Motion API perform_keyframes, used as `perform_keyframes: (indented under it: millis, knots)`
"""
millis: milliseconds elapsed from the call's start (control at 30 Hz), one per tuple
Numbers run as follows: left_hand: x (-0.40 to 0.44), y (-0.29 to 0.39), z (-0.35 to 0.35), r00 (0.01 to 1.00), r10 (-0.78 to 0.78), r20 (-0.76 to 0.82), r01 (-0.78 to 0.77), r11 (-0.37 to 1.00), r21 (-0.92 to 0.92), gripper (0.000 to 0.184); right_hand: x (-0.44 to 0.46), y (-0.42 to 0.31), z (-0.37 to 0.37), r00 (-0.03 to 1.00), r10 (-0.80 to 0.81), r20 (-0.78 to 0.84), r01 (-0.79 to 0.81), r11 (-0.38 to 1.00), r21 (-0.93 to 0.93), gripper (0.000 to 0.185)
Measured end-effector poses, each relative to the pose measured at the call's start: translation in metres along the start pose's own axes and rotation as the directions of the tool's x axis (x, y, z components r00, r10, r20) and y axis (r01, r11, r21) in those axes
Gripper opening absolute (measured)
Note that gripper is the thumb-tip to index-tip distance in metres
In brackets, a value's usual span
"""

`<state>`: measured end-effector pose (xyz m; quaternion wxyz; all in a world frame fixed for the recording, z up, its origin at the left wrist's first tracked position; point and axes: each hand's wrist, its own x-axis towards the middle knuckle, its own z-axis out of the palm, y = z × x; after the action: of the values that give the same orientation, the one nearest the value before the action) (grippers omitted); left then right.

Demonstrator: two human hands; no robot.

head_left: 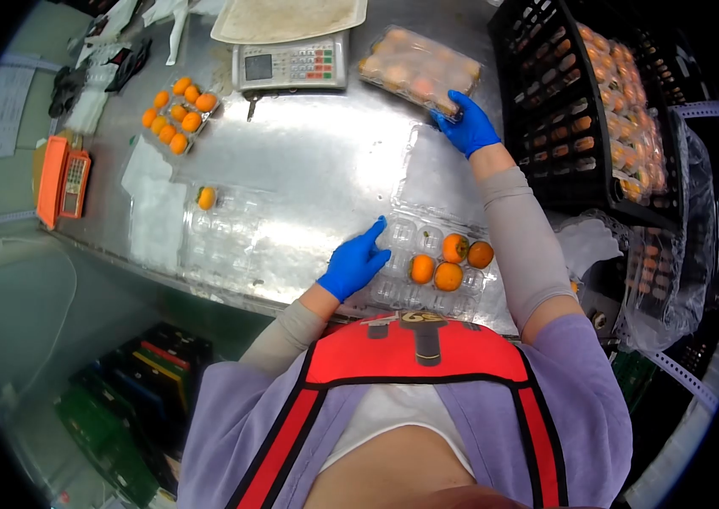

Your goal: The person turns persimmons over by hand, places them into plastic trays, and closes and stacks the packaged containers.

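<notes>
My left hand (354,261), in a blue glove, is beside the left edge of a clear plastic tray (393,288) with a hinged lid lying open. Its index finger points out, the thumb is apart, and I see nothing held in it. Several orange persimmons (448,276) sit in the tray's right-hand cups. My right hand (468,125), also in a blue glove, is farther off. Its fingers close on the near right corner of a closed clear clamshell pack (421,68) full of persimmons. Something dark shows between those fingers, too small to name.
A scale (290,64) stands at the back. Left lie a filled persimmon tray (180,114), a clear tray (232,216) with one persimmon (206,198) and an orange device (63,182). A tall black crate (546,102) with packed fruit borders the right.
</notes>
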<state>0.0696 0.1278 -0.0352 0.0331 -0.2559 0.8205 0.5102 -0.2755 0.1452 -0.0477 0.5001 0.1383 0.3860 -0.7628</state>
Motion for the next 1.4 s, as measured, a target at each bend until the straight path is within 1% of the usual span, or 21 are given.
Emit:
perform_keyframes:
  millis: [200, 300, 333, 400, 433, 467, 533, 600, 633, 700, 733, 767, 867, 933, 967, 1000, 1067, 1100, 1300, 1333, 1400]
  knots:
    - [0.001, -0.005, 0.000, 0.999, 0.033, -0.007, -0.033, 0.999, 0.004, 0.063, 0.008, 0.001, 0.006, 0.999, -0.047, 0.005, 0.044, 0.958, 0.284, 0.042]
    - [0.001, -0.006, 0.001, 0.999, 0.039, -0.025, -0.039, 0.999, 0.007, 0.061, 0.050, 0.006, -0.010, 0.972, -0.233, -0.023, 0.228, 0.923, 0.311, 0.043]
    - [0.001, -0.006, 0.001, 0.999, 0.039, -0.023, -0.039, 0.999, 0.005, 0.061, 0.090, 0.006, -0.038, 0.861, -0.506, 0.038, 0.503, 0.842, -0.195, 0.040]
    - [0.000, -0.006, 0.001, 0.998, 0.046, -0.032, -0.047, 0.999, -0.013, 0.059, 0.098, 0.001, -0.042, 0.704, -0.671, 0.232, 0.642, 0.461, -0.613, 0.037]
    - [0.001, -0.005, 0.000, 0.998, 0.046, -0.034, -0.046, 0.999, -0.015, 0.059, 0.069, -0.010, -0.016, 0.891, -0.453, 0.022, 0.404, 0.770, -0.494, 0.035]
    - [0.001, -0.004, -0.001, 0.998, 0.046, -0.036, -0.047, 0.999, -0.020, 0.058, 0.044, -0.021, 0.007, 0.981, -0.144, -0.130, 0.101, 0.952, -0.290, 0.032]
    - [0.001, -0.005, 0.000, 0.998, 0.044, -0.038, -0.045, 0.999, -0.029, 0.058, 0.026, -0.032, 0.020, 0.997, -0.028, -0.071, -0.002, 0.918, -0.395, 0.031]
    - [0.001, -0.005, 0.000, 0.999, 0.040, -0.037, -0.041, 0.998, -0.040, 0.057, 0.023, -0.038, 0.025, 0.989, -0.133, -0.069, 0.051, 0.731, -0.681, 0.025]
    - [0.001, -0.005, -0.001, 0.999, 0.041, -0.026, -0.042, 0.998, -0.036, 0.057, 0.023, -0.041, 0.026, 0.988, -0.136, -0.076, 0.050, 0.736, -0.675, 0.025]
    - [0.002, -0.003, -0.001, 0.998, 0.040, -0.038, -0.041, 0.999, -0.031, 0.057, 0.027, -0.049, 0.030, 0.966, -0.256, 0.026, 0.141, 0.442, -0.886, 0.022]
    - [0.002, -0.003, -0.001, 0.998, 0.045, -0.034, -0.046, 0.998, -0.030, 0.057, 0.044, -0.051, 0.023, 0.965, -0.262, 0.024, 0.142, 0.442, -0.886, 0.022]
    - [0.002, -0.004, -0.002, 0.998, 0.048, -0.033, -0.048, 0.999, -0.013, 0.057, 0.072, -0.050, 0.010, 0.917, -0.356, 0.181, 0.268, 0.213, -0.939, 0.022]
    - [0.001, -0.006, 0.000, 0.998, 0.044, -0.033, -0.044, 0.999, -0.002, 0.058, 0.065, -0.045, 0.019, 0.778, -0.370, 0.508, 0.461, -0.214, -0.861, 0.033]
    - [0.003, -0.006, -0.001, 0.999, 0.037, -0.033, -0.037, 0.999, -0.002, 0.057, 0.051, -0.036, 0.039, 0.711, -0.555, 0.433, 0.418, -0.162, -0.894, 0.043]
    - [0.002, -0.005, -0.001, 0.999, 0.041, -0.036, -0.041, 0.999, 0.007, 0.057, 0.046, -0.036, 0.045, 0.797, -0.487, 0.358, 0.407, -0.006, -0.914, 0.044]
    - [0.002, -0.004, -0.001, 0.998, 0.046, -0.039, -0.045, 0.999, 0.016, 0.057, 0.038, -0.034, 0.050, 0.796, -0.488, 0.358, 0.406, -0.009, -0.914, 0.044]
    - [0.002, -0.005, -0.001, 0.997, 0.059, -0.046, -0.058, 0.998, 0.014, 0.057, 0.005, -0.024, 0.061, 0.931, -0.246, 0.270, 0.333, 0.268, -0.904, 0.037]
    - [0.002, -0.005, -0.001, 0.996, 0.069, -0.050, -0.068, 0.998, 0.014, 0.057, 0.002, -0.014, 0.048, 0.928, -0.221, 0.300, 0.363, 0.349, -0.864, 0.038]
    - [0.002, -0.006, -0.001, 0.997, 0.066, -0.042, -0.067, 0.998, -0.001, 0.055, -0.153, 0.012, -0.016, 0.786, -0.472, 0.399, 0.546, 0.225, -0.807, 0.025]
    - [0.003, -0.007, 0.000, 0.997, 0.075, -0.036, -0.075, 0.997, 0.004, 0.055, -0.172, 0.021, -0.048, 0.790, -0.532, 0.304, 0.524, 0.329, -0.786, 0.025]
    - [0.004, -0.009, 0.003, 0.997, 0.044, -0.057, -0.044, 0.999, 0.006, 0.055, -0.233, 0.035, -0.075, 0.746, -0.648, 0.150, 0.476, 0.362, -0.802, 0.031]
